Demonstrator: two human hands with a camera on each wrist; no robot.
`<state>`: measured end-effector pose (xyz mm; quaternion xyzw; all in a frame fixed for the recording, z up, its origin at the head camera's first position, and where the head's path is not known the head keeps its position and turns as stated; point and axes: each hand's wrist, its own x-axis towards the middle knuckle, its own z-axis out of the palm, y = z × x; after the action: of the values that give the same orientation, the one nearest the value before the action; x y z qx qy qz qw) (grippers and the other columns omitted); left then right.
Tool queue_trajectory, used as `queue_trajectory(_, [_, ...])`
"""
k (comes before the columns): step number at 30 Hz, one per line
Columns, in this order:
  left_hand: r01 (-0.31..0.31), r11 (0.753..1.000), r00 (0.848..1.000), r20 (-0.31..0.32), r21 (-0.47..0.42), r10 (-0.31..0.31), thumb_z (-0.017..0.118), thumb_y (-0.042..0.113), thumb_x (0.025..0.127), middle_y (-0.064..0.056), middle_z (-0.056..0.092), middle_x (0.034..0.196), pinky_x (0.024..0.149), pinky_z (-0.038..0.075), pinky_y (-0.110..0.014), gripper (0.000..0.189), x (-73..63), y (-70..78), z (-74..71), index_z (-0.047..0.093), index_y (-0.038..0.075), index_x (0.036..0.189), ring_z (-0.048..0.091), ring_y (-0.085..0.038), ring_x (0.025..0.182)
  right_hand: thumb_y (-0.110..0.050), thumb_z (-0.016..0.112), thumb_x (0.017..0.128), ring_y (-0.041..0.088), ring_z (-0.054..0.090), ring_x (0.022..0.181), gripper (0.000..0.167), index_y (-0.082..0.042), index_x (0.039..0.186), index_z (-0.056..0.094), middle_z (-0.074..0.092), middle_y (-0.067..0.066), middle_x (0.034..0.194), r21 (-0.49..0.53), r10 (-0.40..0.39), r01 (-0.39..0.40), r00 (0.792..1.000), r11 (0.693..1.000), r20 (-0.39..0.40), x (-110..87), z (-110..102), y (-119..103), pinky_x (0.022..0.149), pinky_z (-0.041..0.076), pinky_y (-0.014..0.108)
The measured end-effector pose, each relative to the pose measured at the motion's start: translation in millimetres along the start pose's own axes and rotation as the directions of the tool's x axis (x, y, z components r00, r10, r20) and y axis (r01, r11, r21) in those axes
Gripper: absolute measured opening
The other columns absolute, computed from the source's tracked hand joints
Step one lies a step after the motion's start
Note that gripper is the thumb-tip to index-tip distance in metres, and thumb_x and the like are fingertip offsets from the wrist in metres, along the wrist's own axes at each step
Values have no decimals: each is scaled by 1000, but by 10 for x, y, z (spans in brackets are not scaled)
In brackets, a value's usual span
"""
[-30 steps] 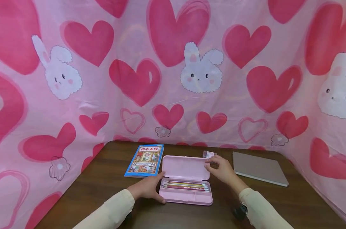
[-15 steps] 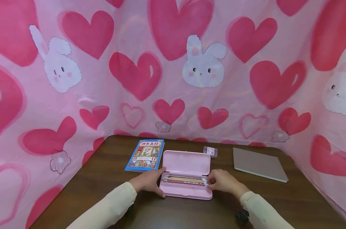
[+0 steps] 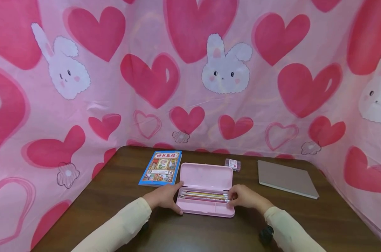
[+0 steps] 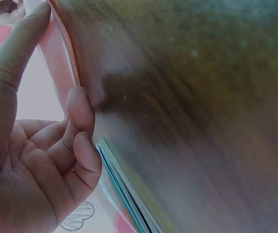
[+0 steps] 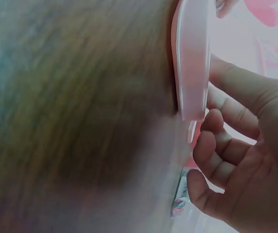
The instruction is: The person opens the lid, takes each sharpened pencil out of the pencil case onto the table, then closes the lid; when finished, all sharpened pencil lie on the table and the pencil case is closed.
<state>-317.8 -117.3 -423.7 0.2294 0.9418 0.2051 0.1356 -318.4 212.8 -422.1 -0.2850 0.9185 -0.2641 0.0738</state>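
Observation:
A pink pencil case (image 3: 196,207) lies with its lid (image 3: 206,175) raised at the back. Several pencils (image 3: 204,196) lie side by side in its rear compartment, eraser ends to the right. My left hand (image 3: 165,197) grips the case's left end, thumb at the front corner and fingers toward the hinge. My right hand (image 3: 245,196) reaches over the right end; its curled index finger and thumb pinch at the eraser end of a pencil. In the right wrist view, the tips of the thumb and index finger are hidden behind the case wall (image 5: 195,63), the other fingers loosely bent.
A blue comic-style book (image 3: 162,168) lies left of the case. Behind its right corner is a small clear box with a label (image 3: 233,164). A grey notebook (image 3: 286,178) lies at the right on the dark wooden table (image 3: 206,234). A pink heart-patterned cloth (image 3: 190,87) surrounds the table.
My right hand has come down from the raised lid's right edge to the pencils' eraser ends. The pencils have shifted slightly apart. The left hand keeps its place; the view tilts down slightly.

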Motion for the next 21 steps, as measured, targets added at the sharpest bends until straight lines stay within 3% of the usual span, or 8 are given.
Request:
queue_trajectory(7, [-3, 1000, 1000, -1, 2, 3, 81, 49, 62, -12, 46, 139, 99, 40, -52, 102, 5, -8, 2, 32, 11, 144, 47, -32, 123, -20, 73, 79, 3, 44, 61, 13, -9, 76, 67, 52, -7, 64, 96, -57, 57, 998, 994, 6, 15, -21, 121, 54, 39, 18])
queue_trajectory(15, [-3, 1000, 1000, -5, 12, 3, 81, 50, 62, -13, 47, 137, 99, 40, -53, 104, 23, -25, 9, 32, 10, 144, 49, -31, 119, -19, 72, 79, 2, 45, 69, 11, -8, 82, 73, 60, -3, 73, 42, -98, 107, 979, 993, -181, -57, -66, 187, 62, 40, 21])
queue_trajectory(21, [-2, 1000, 1000, 3, -6, 2, 81, 50, 61, -13, 47, 137, 99, 39, -54, 104, 20, -30, -3, 32, 11, 144, 49, -31, 120, -20, 71, 80, 3, 45, 67, 13, -8, 84, 74, 58, -2, 72, 116, -42, 69, 975, 991, -218, -171, -150, 287, 59, 40, 21])
